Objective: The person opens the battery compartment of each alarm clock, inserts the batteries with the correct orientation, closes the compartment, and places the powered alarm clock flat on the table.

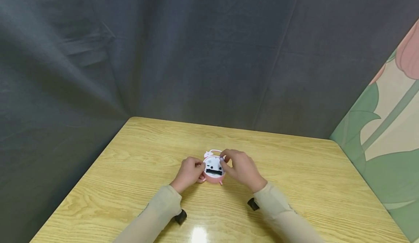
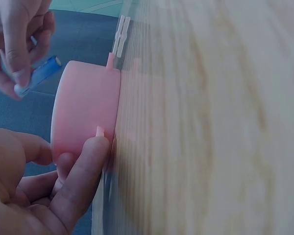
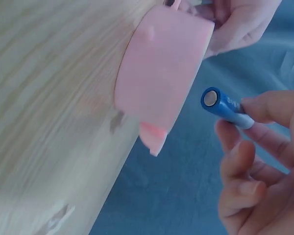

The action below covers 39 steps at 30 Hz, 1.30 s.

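Note:
A pink alarm clock [image 1: 215, 179] with a white back lies face down on the table, its black battery compartment [image 1: 214, 172] uncovered and facing up. At the clock's left side, my left hand [image 1: 188, 172] grips the edge, thumb near the back and fingers low by one of the small feet [image 2: 100, 131]. My right hand [image 1: 242, 168] pinches a blue and white battery [image 3: 223, 105] between thumb and fingertips. In the right wrist view the battery is held above the clock's back, apart from it, one flat metal end showing.
The wooden table [image 1: 144, 155] spreads around the clock on all sides. Dark grey curtain [image 1: 209, 54] hangs behind it and on the left. A floral panel [image 1: 386, 134] stands along the right side. Black wrist-camera straps [image 1: 180, 217] show under both cuffs.

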Each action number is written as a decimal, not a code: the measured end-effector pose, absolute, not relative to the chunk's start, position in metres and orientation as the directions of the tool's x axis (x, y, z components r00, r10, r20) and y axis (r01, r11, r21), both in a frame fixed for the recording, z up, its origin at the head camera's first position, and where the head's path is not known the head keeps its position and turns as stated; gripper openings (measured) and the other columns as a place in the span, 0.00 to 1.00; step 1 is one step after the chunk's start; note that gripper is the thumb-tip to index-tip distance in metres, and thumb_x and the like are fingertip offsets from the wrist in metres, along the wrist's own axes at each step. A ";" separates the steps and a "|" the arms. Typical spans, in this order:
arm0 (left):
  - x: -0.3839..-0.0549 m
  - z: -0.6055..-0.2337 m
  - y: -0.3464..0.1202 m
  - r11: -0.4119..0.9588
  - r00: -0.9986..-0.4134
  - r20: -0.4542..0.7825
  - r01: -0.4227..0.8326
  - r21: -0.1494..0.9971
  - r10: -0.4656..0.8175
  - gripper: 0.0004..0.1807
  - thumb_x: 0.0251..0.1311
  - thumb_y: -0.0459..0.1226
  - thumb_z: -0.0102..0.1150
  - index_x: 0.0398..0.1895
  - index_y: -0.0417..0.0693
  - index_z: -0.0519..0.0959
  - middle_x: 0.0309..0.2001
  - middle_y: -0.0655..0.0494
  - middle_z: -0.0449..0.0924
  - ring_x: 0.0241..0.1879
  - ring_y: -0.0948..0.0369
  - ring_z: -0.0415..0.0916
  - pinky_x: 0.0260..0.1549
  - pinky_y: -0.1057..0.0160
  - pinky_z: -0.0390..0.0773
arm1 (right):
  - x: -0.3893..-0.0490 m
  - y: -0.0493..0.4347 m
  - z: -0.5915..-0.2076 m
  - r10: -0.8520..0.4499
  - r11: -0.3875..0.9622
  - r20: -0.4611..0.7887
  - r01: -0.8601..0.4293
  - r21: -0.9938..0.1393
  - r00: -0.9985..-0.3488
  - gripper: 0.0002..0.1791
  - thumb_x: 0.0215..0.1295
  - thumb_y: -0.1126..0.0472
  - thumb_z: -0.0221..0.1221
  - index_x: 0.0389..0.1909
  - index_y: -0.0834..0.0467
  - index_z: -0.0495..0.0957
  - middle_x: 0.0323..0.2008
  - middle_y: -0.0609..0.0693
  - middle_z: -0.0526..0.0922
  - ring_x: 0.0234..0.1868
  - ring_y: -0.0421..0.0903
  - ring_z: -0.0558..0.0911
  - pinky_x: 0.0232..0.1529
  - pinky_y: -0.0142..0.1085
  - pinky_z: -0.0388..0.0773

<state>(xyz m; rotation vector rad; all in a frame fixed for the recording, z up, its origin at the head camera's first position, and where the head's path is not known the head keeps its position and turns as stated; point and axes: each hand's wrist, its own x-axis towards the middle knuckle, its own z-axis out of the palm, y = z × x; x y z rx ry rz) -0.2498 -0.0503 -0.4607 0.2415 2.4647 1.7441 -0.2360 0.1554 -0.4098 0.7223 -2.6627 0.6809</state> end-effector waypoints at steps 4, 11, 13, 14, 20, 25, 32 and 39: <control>-0.249 -0.460 -0.050 0.326 -0.980 0.009 0.075 0.943 0.200 0.13 0.67 0.31 0.51 0.33 0.33 0.84 0.17 0.50 0.79 0.16 0.63 0.78 0.18 0.63 0.85 | -0.234 0.149 -0.413 -0.449 0.727 0.420 -0.595 -0.341 -0.789 0.06 0.63 0.60 0.66 0.40 0.53 0.83 0.31 0.42 0.82 0.18 0.33 0.65 0.17 0.26 0.64; -0.249 -0.459 -0.050 0.333 -0.978 0.014 0.083 0.939 0.207 0.13 0.68 0.32 0.50 0.32 0.35 0.84 0.18 0.49 0.80 0.16 0.63 0.78 0.19 0.63 0.86 | -0.233 0.142 -0.422 -0.516 0.694 0.469 -0.671 -0.260 -0.716 0.05 0.63 0.63 0.66 0.38 0.52 0.83 0.31 0.42 0.83 0.23 0.37 0.73 0.22 0.27 0.70; -0.249 -0.458 -0.050 0.335 -0.978 0.016 0.087 0.938 0.209 0.14 0.68 0.32 0.50 0.31 0.36 0.84 0.18 0.49 0.80 0.16 0.63 0.77 0.19 0.63 0.86 | -0.233 0.140 -0.423 -0.531 0.688 0.481 -0.686 -0.236 -0.698 0.05 0.63 0.63 0.66 0.38 0.52 0.83 0.31 0.43 0.83 0.25 0.38 0.76 0.23 0.28 0.72; -0.249 -0.458 -0.050 0.337 -0.978 0.018 0.089 0.937 0.209 0.14 0.68 0.32 0.50 0.31 0.36 0.84 0.18 0.49 0.79 0.16 0.63 0.77 0.19 0.63 0.85 | -0.233 0.140 -0.424 -0.539 0.688 0.485 -0.692 -0.219 -0.689 0.05 0.63 0.64 0.66 0.38 0.52 0.84 0.31 0.43 0.83 0.25 0.38 0.76 0.23 0.28 0.73; -0.248 -0.457 -0.050 0.345 -0.977 0.023 0.097 0.934 0.212 0.14 0.68 0.31 0.49 0.31 0.36 0.84 0.17 0.48 0.80 0.16 0.62 0.79 0.19 0.63 0.85 | -0.231 0.137 -0.427 -0.583 0.676 0.492 -0.722 -0.148 -0.647 0.06 0.62 0.63 0.67 0.39 0.51 0.85 0.31 0.42 0.83 0.25 0.36 0.72 0.25 0.29 0.74; -0.249 -0.458 -0.050 0.341 -0.977 0.013 0.086 0.936 0.211 0.14 0.68 0.31 0.49 0.33 0.35 0.85 0.17 0.49 0.80 0.16 0.62 0.79 0.19 0.64 0.85 | -0.231 0.137 -0.430 -0.600 0.674 0.476 -0.727 -0.133 -0.643 0.07 0.61 0.63 0.68 0.39 0.51 0.86 0.34 0.42 0.84 0.28 0.36 0.77 0.28 0.29 0.79; -0.248 -0.458 -0.050 0.325 -0.979 -0.003 0.064 0.944 0.203 0.13 0.68 0.31 0.50 0.35 0.33 0.84 0.18 0.49 0.80 0.17 0.63 0.78 0.20 0.63 0.86 | -0.233 0.137 -0.434 -0.627 0.672 0.456 -0.735 -0.093 -0.631 0.06 0.61 0.63 0.69 0.37 0.50 0.87 0.36 0.43 0.85 0.32 0.37 0.82 0.30 0.31 0.83; -0.248 -0.458 -0.052 0.330 -0.978 0.005 0.075 0.941 0.210 0.14 0.69 0.31 0.49 0.33 0.34 0.84 0.19 0.47 0.81 0.18 0.62 0.79 0.21 0.64 0.86 | -0.235 0.136 -0.436 -0.632 0.665 0.443 -0.738 -0.111 -0.636 0.07 0.62 0.61 0.69 0.40 0.49 0.88 0.38 0.43 0.84 0.33 0.38 0.82 0.31 0.32 0.83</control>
